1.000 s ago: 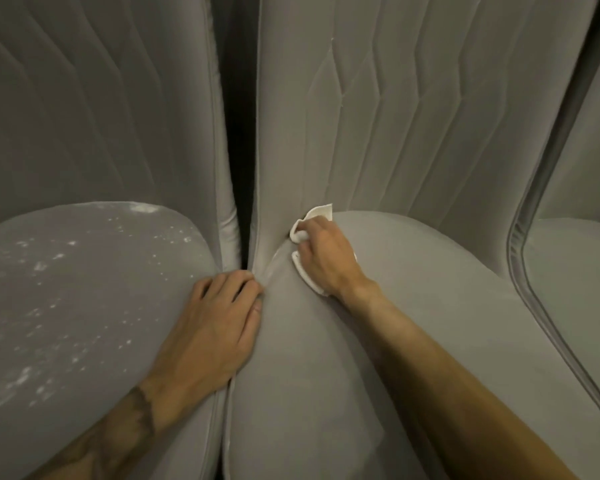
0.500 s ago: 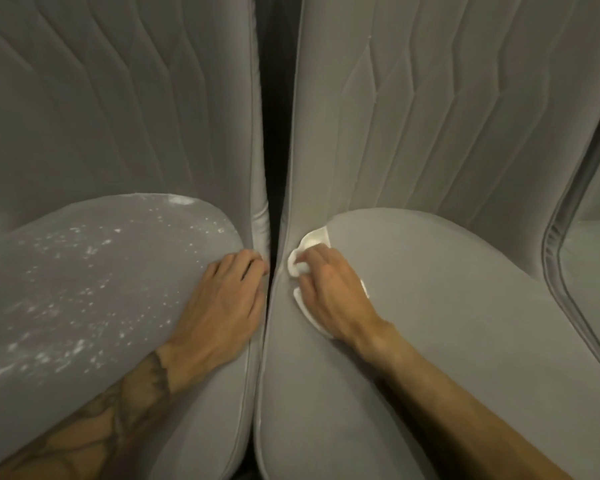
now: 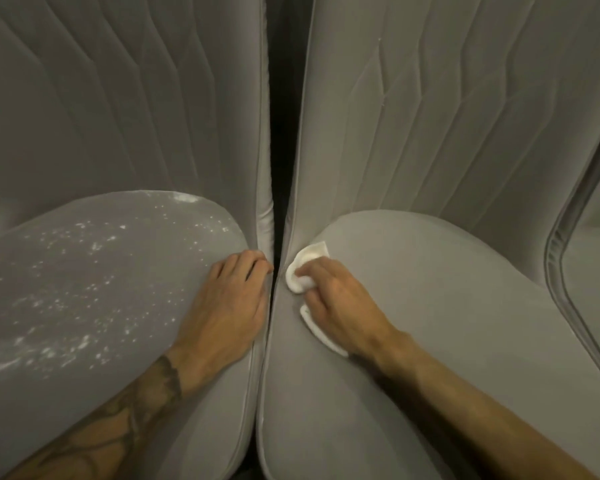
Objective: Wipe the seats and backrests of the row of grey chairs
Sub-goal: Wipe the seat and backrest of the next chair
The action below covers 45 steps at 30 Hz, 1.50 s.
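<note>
Two grey upholstered chairs stand side by side. The left chair's seat is speckled with white dust or crumbs. On the right chair's seat, which looks plain grey, my right hand presses a white cloth at the seat's back left corner, next to the gap. My left hand lies flat on the right edge of the left seat, fingertips at the gap, holding nothing. Quilted backrests rise behind both seats.
A dark narrow gap runs between the two chairs. A third grey chair with a piped edge shows at the far right.
My view has shifted so that the gap sits nearer the centre. My right hand with the cloth has slid a little down the left edge of the right seat; my left hand stays put.
</note>
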Available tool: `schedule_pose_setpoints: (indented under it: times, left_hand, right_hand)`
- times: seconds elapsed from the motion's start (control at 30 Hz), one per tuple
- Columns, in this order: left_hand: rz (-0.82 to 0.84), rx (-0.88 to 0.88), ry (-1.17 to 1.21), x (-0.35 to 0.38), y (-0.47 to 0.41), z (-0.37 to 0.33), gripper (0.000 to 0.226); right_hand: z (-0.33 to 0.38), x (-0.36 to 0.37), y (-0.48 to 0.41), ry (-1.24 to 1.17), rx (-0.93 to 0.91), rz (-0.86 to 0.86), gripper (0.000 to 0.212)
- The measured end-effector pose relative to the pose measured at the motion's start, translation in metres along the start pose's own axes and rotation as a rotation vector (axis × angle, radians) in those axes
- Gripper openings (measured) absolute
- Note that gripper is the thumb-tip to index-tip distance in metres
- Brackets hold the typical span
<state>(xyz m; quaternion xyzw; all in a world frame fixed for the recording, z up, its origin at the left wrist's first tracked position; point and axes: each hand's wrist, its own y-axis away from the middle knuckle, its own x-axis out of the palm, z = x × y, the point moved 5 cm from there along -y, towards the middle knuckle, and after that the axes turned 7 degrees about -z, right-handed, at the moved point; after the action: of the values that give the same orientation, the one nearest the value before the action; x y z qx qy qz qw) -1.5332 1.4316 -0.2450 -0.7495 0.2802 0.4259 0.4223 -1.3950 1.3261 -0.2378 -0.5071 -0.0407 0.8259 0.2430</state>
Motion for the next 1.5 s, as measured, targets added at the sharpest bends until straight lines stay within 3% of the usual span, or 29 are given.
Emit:
schedule_pose_setpoints:
  times: [0.17, 0.33, 0.5, 0.63, 0.83, 1.03, 1.17, 1.23, 1.33, 1.4, 1.5]
  left_hand:
    - [0.004, -0.023, 0.015, 0.002, 0.000, 0.001, 0.028]
    - [-0.011, -0.013, 0.024, 0.001, 0.000, 0.003, 0.027]
    - [-0.014, -0.015, 0.038, 0.002, 0.001, 0.003, 0.026]
    - [-0.015, -0.023, 0.026, 0.002, 0.000, 0.004, 0.017]
    - [-0.072, -0.031, 0.040, -0.001, 0.000, 0.003, 0.026]
    - [-0.054, -0.075, 0.013, 0.001, 0.000, 0.009, 0.025]
    - [-0.046, -0.073, 0.006, 0.000, 0.001, 0.008, 0.032]
    - [-0.040, -0.074, -0.004, 0.002, 0.000, 0.008, 0.031]
    - [-0.030, -0.092, -0.002, 0.003, -0.001, 0.010, 0.030]
    - [-0.034, -0.080, -0.003, 0.003, 0.001, 0.010, 0.030]
    - [-0.051, -0.064, -0.006, 0.003, 0.002, 0.010, 0.029]
  right_hand:
    - [-0.003, 0.003, -0.021, 0.086, 0.130, -0.084, 0.022]
    - [0.032, 0.009, 0.034, -0.069, -0.023, 0.043, 0.033]
    - [0.015, 0.003, 0.001, -0.010, 0.069, -0.041, 0.027]
    - [0.044, 0.011, 0.048, -0.173, -0.038, 0.082, 0.029]
    - [0.004, 0.000, -0.010, -0.003, 0.065, -0.015, 0.030]
    - [0.034, 0.009, 0.032, -0.118, -0.091, 0.107, 0.030]
    - [0.010, 0.004, -0.004, -0.051, 0.045, -0.004, 0.023]
    - [0.025, 0.008, 0.016, -0.105, -0.006, -0.008, 0.021]
    - [0.057, 0.012, 0.057, -0.233, -0.179, 0.134, 0.021]
    - [0.049, 0.008, 0.045, -0.200, -0.217, 0.137, 0.022]
    - [0.004, -0.008, -0.007, -0.133, 0.011, -0.016, 0.025]
